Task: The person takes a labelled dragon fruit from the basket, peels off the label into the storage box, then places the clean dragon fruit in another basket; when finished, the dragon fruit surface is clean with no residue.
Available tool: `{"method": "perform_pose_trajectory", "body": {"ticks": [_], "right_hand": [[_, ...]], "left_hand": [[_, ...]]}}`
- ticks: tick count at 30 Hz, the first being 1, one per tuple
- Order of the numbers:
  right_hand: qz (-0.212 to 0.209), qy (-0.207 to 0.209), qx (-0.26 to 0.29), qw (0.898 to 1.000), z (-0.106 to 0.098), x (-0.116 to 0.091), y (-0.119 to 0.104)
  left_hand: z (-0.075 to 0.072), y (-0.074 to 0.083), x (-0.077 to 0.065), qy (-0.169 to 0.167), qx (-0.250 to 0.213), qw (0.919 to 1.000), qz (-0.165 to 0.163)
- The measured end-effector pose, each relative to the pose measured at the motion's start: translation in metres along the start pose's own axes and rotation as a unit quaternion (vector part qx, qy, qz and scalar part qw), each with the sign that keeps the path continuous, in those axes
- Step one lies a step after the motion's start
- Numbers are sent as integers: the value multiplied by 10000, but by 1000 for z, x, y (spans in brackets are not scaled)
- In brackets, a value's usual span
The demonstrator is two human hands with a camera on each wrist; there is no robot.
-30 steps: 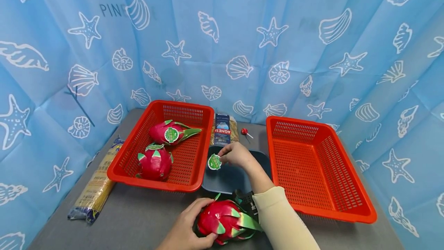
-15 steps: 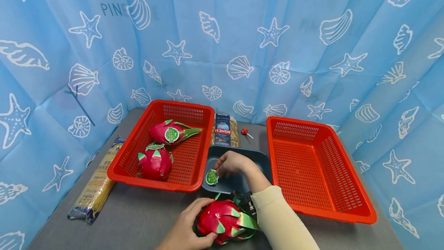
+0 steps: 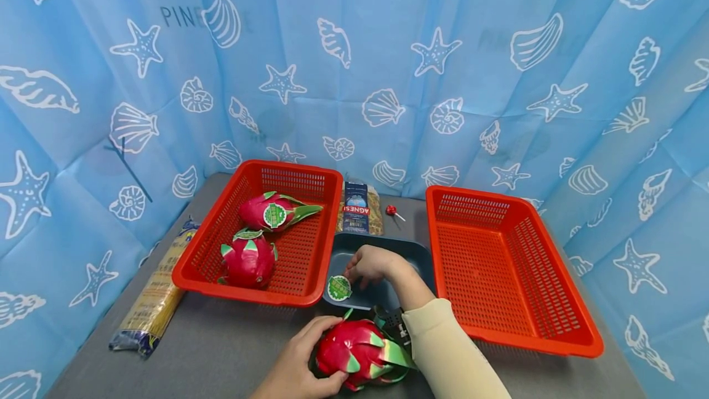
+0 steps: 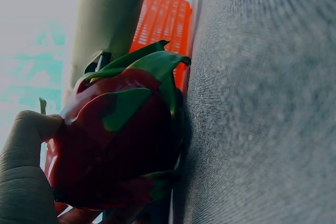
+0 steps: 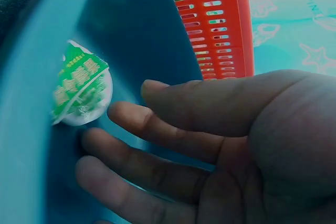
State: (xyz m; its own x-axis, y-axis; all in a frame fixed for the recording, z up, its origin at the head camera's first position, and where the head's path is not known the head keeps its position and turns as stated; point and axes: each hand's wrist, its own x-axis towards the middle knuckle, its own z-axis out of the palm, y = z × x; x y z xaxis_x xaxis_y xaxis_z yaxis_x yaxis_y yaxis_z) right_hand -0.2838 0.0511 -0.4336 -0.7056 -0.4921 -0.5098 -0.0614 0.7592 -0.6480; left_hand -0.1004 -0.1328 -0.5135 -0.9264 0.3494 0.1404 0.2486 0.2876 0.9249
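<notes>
In the head view my left hand grips a red dragon fruit with green-tipped scales at the near edge. The left wrist view shows the thumb pressed on top of this dragon fruit, other fingers mostly hidden below it. My right hand reaches down into a dark blue tray. A round green-and-white sticker label lies against the tray's near left side. In the right wrist view, a gap separates the loosely bent fingers from the label.
A red basket at left holds two dragon fruits. Another red basket stands at right. Behind the tray are a pasta bag and a red lollipop. A spaghetti pack lies far left.
My right hand has lowered the label into the tray and let go of it, drawing slightly away to the right. The left hand and its dragon fruit stay in place.
</notes>
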Motion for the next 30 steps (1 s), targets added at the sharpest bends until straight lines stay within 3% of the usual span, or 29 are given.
{"method": "perform_pose_trajectory", "body": {"ticks": [7,15,20,26,30], "right_hand": [[-344,217,-32,9992,-1,-15,-5],[-1133,1005,-208,9882,-4,-54,-12],[-1805,1743,-272,9676,-4,-82,-8],[-2471,2772,162,9284,0,-107,2],[-2658,3291,449,9050,0,-121,11]], "left_hand": [[1,-1,0,-11,5,10000,-58],[0,-1,1,16,-62,9999,101],[0,-3,2,19,-192,9998,105],[1,-6,2,23,-372,9992,152],[2,-6,2,-32,-521,9986,-34]]}}
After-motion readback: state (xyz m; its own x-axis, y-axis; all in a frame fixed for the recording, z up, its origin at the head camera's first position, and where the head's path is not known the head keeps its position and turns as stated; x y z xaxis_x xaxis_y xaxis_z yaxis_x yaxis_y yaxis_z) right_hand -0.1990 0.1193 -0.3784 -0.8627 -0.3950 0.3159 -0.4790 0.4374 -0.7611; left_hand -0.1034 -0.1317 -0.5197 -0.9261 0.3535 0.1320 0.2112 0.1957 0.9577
